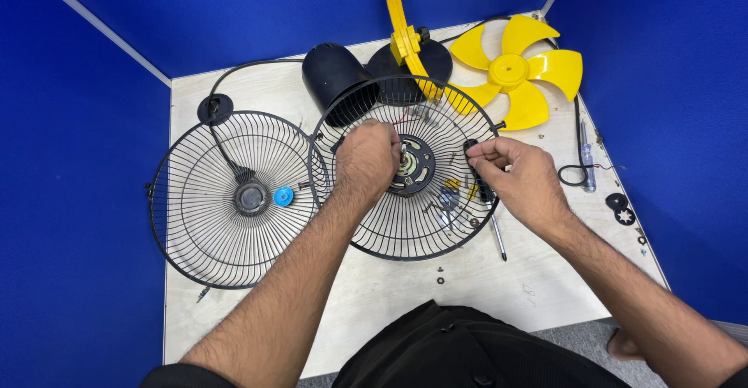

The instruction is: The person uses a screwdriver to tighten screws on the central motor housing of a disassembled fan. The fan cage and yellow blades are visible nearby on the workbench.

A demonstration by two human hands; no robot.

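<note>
on plywood table (389, 294) | left hand (366, 162) grips motor (413, 166) in grille (405, 224) | right hand (518, 178) clamps screwdriver (487, 201) | yellow blade (514, 68) behind

Bright, even overhead light; sharp, soft shadows.

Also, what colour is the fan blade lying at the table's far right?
Yellow: the five-lobed fan blade, hub included, seen clearly in the head view.

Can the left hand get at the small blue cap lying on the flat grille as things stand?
Probably yes. The left hand rests at the hub of the middle grille, and the blue cap lies uncovered on the flat grille just beside that forearm, with nothing between.
</note>
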